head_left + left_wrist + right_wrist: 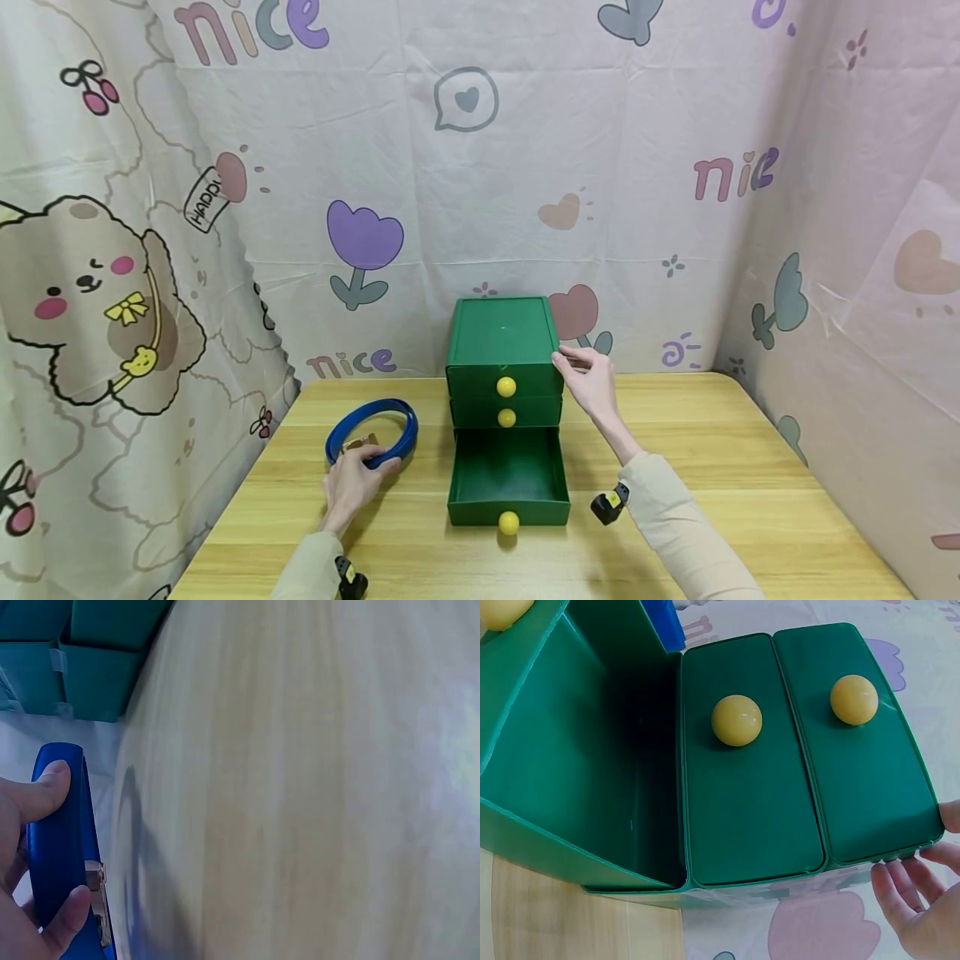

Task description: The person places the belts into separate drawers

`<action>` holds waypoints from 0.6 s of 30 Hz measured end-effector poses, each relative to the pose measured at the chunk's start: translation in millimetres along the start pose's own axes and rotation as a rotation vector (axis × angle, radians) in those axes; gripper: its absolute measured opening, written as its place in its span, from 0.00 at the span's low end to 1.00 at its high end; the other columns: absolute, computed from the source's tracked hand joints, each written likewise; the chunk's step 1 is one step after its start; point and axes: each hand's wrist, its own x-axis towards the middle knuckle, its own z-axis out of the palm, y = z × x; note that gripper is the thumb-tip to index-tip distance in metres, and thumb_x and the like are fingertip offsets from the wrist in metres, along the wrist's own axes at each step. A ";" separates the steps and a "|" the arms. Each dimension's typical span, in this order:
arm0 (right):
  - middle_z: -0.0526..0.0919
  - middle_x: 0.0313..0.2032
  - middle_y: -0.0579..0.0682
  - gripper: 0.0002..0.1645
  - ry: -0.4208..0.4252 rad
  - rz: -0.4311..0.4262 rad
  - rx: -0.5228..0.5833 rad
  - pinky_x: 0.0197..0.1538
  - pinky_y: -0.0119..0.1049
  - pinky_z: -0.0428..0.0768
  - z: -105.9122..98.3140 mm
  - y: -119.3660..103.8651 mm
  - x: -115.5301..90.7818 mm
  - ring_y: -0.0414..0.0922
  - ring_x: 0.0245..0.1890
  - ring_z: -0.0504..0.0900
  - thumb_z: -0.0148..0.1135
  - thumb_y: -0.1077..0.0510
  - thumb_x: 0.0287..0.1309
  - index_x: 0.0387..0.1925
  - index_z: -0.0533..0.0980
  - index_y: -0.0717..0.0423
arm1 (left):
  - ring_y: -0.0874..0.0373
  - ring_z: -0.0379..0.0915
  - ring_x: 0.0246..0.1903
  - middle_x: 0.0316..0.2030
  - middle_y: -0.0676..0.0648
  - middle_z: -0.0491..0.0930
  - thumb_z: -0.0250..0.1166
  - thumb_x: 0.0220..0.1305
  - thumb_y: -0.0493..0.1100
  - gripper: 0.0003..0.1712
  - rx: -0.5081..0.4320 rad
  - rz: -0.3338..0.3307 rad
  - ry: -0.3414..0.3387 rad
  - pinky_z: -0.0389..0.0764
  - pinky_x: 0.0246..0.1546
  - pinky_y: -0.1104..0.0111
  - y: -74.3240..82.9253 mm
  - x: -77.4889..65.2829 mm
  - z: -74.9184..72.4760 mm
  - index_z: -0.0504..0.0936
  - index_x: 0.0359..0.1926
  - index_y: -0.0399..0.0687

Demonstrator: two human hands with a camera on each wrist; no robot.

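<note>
My left hand (352,487) holds a coiled blue belt (409,435) in a loop, a little left of a green drawer cabinet (504,331). In the left wrist view, thumb and fingers grip the blue strap, and a gold buckle (96,881) shows on its edge. The bottom drawer (508,479) is pulled out with nothing in it. Both upper drawers are closed, each with a yellow ball knob (736,721). My right hand (591,383) touches the cabinet's top right corner, its fingers along the side and the thumb at the edge.
The cabinet stands at the back of a light wooden table (675,433), close to a printed white curtain (480,183). More curtain hangs at the left and right. A black camera (610,503) is worn at the right wrist, and another (351,578) at the left.
</note>
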 end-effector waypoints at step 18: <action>0.86 0.45 0.64 0.17 -0.003 -0.014 -0.008 0.42 0.17 0.81 -0.5 0.1 0.3 0.28 0.35 0.83 0.67 0.59 0.63 0.51 0.84 0.64 | 0.53 0.83 0.38 0.40 0.52 0.90 0.76 0.52 0.63 0.16 0.028 0.056 0.010 0.72 0.34 0.63 22.1 0.0 -18.4 0.91 0.39 0.64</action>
